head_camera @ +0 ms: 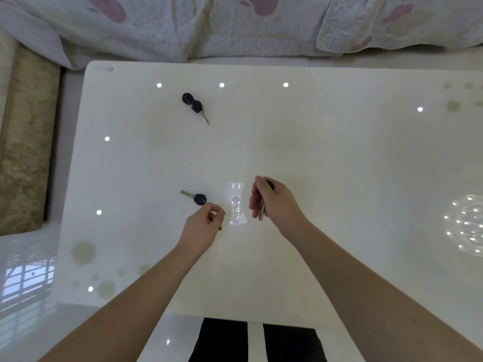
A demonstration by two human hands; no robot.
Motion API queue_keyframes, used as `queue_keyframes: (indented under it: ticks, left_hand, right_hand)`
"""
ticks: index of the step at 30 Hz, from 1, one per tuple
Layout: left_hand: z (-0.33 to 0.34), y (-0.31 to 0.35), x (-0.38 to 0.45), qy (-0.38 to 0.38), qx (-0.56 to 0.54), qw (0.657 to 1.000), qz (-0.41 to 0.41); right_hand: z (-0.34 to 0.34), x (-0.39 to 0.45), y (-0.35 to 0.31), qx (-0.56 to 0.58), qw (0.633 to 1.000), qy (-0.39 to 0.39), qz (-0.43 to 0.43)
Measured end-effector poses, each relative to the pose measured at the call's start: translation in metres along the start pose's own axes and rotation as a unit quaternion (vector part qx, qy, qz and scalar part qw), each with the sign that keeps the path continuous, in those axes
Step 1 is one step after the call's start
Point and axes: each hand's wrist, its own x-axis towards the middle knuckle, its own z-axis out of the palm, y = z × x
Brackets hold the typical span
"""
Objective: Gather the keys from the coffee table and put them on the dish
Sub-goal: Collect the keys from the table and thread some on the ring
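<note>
On the glossy white coffee table (339,152) a dark-headed key (194,197) lies left of centre, blade pointing left. Farther back lies a second dark key with a fob (194,107). My right hand (274,202) is shut on a third key (262,209), whose metal blade points down out of the fingers above the table's middle. Just right of the near key hovers my left hand (203,226), its fingers curled and apart with nothing in them. No dish is in view.
A quilted white cover with pink shapes (235,24) drapes a sofa along the table's far edge. A beige cushion (26,142) lies off the table's left edge. Ceiling lights reflect brightly in the tabletop. My dark trousers (251,340) show at the near edge.
</note>
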Motion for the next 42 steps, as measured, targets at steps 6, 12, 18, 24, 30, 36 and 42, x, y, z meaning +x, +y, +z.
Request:
queue_keyframes:
  ticks: [6, 12, 18, 24, 30, 36, 42]
  left_hand:
    - [-0.018, -0.04, 0.024, 0.046, 0.161, 0.982, 0.088]
    - [-0.032, -0.048, 0.053, 0.01, 0.259, 0.962, 0.091]
    - [-0.044, -0.044, 0.068, -0.026, 0.322, 0.944, 0.062]
    - [-0.048, -0.041, 0.057, -0.065, 0.17, 0.983, -0.019]
    - [-0.069, -0.021, 0.024, -0.082, -0.123, 0.989, -0.033]
    - [-0.105, 0.009, 0.015, -0.094, -0.187, 0.977, 0.044]
    - [-0.129, 0.04, 0.048, -0.024, -0.095, 0.992, 0.074]
  right_hand:
    - [0.026, -0.023, 0.016, -0.028, 1.0, 0.005, 0.001]
    - [0.033, -0.029, 0.023, -0.046, 0.999, 0.016, 0.018]
    - [0.046, -0.033, 0.021, -0.043, 0.998, 0.021, 0.026]
    - [0.061, -0.037, 0.014, -0.034, 0.999, 0.015, 0.031]
    - [0.073, -0.052, -0.003, 0.012, 0.998, 0.007, 0.059]
    - [0.076, -0.067, -0.024, 0.007, 0.999, 0.019, 0.049]
    - [0.076, -0.059, -0.028, 0.018, 0.999, 0.02, 0.033]
